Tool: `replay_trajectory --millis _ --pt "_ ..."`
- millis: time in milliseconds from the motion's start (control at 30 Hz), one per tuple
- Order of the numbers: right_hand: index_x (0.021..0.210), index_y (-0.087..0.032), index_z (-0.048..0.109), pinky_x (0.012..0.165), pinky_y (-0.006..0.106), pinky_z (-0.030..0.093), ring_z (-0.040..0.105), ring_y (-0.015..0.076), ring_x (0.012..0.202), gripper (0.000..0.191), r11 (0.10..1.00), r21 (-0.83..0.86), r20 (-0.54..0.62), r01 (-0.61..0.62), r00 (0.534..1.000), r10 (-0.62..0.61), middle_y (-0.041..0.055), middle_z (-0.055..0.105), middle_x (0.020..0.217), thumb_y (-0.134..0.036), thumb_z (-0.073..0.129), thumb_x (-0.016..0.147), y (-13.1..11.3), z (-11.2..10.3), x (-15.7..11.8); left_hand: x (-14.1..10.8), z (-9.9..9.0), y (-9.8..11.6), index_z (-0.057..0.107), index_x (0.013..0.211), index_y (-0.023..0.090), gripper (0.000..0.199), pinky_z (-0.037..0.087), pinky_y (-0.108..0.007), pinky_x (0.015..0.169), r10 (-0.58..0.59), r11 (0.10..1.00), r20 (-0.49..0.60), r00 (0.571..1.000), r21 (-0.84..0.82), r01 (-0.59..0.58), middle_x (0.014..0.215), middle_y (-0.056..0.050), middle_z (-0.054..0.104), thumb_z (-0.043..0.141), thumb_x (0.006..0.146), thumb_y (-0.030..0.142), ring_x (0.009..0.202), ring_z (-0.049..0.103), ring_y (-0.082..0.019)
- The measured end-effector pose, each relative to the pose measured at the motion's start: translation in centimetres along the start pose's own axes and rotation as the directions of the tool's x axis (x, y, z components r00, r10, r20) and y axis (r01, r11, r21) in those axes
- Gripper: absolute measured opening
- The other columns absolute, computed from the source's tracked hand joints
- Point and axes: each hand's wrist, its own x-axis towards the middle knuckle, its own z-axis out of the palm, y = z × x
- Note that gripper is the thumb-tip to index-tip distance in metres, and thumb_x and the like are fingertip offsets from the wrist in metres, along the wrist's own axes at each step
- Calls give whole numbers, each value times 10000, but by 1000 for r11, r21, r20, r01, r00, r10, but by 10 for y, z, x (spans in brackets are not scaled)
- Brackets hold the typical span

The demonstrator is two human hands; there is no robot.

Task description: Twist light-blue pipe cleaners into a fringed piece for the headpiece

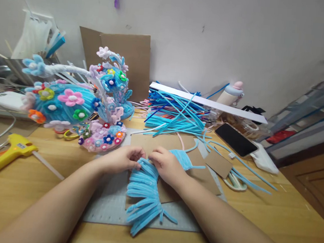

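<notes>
A light blue piece of looped pipe cleaners (145,195) hangs down from between my two hands, over a cardboard sheet and a grey mat (102,203). My left hand (127,158) pinches its upper left edge, thumb and fingers together. My right hand (166,165) has its fingers closed on the top right of the same piece. Beyond my right hand lies another light blue bundle (182,158), partly covered by the hand. The fingertips of my right hand are partly hidden.
A yellow glue gun (10,154) lies at the left, near flower-covered blue decorations (65,104). Behind the mat is a pile of blue pipe cleaners (176,113). A phone (236,139), a small cardboard piece (219,164) and a bottle (231,94) are on the right.
</notes>
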Motion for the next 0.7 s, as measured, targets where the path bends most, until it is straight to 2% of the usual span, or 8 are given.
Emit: replay_trajectory --millis 300,567,700 --pt "783 -189 618 664 224 373 507 128 760 180 1000 -9 20 26 999 -26 31 527 813 -114 461 829 -1 -3 0 -2 2 3 479 878 150 235 382 -190 529 -36 999 1 999 -6 36 699 24 510 560 726 311 640 476 -100" --pt "812 -198 618 649 223 367 504 129 746 175 999 -36 -5 -10 1000 10 28 528 816 -102 472 812 1 -2 -1 -2 3 3 490 853 148 223 369 -179 510 -21 999 -18 1000 40 21 695 31 494 554 730 323 618 461 -88" --pt "810 -197 619 653 222 368 500 127 746 182 999 -24 12 27 1000 -26 28 524 816 -103 464 819 1 -4 -1 -3 3 4 483 867 153 220 370 -180 504 -30 999 -1 1000 35 30 703 24 511 529 751 334 627 478 -94"
